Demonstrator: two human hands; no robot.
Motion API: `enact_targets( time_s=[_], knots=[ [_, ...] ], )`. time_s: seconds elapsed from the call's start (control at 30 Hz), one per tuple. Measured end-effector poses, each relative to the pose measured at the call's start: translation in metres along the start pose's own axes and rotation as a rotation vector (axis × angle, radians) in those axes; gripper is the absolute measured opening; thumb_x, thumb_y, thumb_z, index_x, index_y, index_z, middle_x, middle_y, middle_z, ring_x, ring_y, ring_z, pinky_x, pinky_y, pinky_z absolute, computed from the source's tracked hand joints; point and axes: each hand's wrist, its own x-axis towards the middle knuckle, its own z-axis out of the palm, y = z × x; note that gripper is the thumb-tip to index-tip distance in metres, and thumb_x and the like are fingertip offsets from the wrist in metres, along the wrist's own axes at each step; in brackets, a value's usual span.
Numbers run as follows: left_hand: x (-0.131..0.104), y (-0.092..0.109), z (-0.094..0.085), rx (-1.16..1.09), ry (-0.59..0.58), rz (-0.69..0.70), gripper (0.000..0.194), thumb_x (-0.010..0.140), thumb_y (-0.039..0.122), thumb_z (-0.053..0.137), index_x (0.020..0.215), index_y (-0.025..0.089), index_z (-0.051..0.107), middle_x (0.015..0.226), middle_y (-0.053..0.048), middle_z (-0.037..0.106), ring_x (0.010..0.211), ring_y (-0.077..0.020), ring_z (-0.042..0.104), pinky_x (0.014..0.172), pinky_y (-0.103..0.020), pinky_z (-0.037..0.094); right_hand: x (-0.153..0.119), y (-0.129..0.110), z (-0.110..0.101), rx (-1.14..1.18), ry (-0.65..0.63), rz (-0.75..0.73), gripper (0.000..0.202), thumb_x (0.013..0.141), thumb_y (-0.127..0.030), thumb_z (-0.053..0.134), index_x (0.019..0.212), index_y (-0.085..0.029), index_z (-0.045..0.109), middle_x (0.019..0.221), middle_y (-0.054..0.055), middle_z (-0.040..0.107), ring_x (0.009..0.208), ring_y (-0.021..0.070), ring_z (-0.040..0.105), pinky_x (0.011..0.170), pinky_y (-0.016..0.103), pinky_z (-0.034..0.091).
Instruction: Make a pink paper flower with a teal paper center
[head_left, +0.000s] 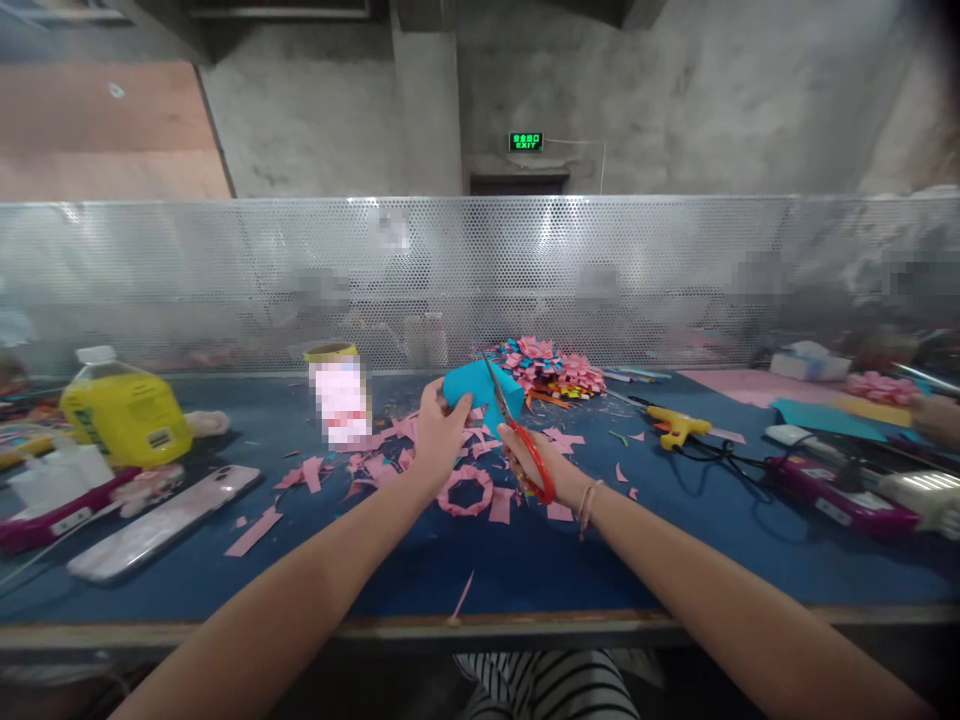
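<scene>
My left hand (441,428) pinches a folded sheet of blue paper (472,384) above the middle of the table. Red-handled scissors (541,466) are in my right hand (529,452), with their blades lying against the right part of the blue paper. Whether the blades are cutting into it I cannot tell. Below my hands lies a pink paper ring (466,492), among many pink paper scraps (501,505). Just beyond the paper is a heap of pink, blue and orange paper pieces (570,372).
A yellow glue gun (677,426) with a black cable and a purple power strip (844,496) lie at right. To the left are a phone (166,522), a bottle of yellow liquid (127,410) and a cylindrical container (339,395). A perforated metal screen (300,280) bounds the back. Another person's hand (937,420) shows at far right.
</scene>
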Motion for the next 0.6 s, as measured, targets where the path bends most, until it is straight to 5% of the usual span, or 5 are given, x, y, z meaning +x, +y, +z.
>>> enact_targets(
  time_s=[0.2, 0.4, 0.6],
  knots=[
    [0.0092, -0.0064, 0.0003, -0.158, 0.084, -0.080, 0.024, 0.070, 0.031, 0.057, 0.087, 0.018, 0.045, 0.072, 0.001, 0.053, 0.054, -0.0072, 0.049, 0.050, -0.021, 0.040, 0.0023, 0.0030, 0.0017, 0.015, -0.026, 0.000, 0.027, 0.077, -0.046, 0.046, 0.071, -0.020, 0.038, 0.039, -0.009, 0.033, 0.028, 0.0059, 0.030, 0.028, 0.019, 0.031],
    [0.0028, -0.0049, 0.0007, -0.041, -0.030, -0.076, 0.026, 0.066, 0.026, 0.061, 0.085, 0.018, 0.044, 0.067, 0.002, 0.054, 0.054, -0.0086, 0.051, 0.055, -0.023, 0.043, 0.0042, 0.0051, -0.0014, 0.228, -0.118, 0.031, 0.037, 0.071, -0.056, 0.048, 0.068, -0.020, 0.038, 0.046, -0.009, 0.035, 0.033, 0.0039, 0.031, 0.029, 0.016, 0.030],
    [0.0070, -0.0039, -0.0024, -0.015, -0.051, -0.028, 0.026, 0.066, 0.024, 0.061, 0.086, 0.018, 0.045, 0.066, 0.003, 0.053, 0.052, -0.0079, 0.050, 0.052, -0.022, 0.042, 0.0003, 0.0004, -0.0009, 0.103, -0.040, -0.007, 0.032, 0.075, -0.051, 0.045, 0.067, -0.021, 0.037, 0.041, -0.010, 0.031, 0.030, 0.0050, 0.029, 0.028, 0.018, 0.029]
  ],
)
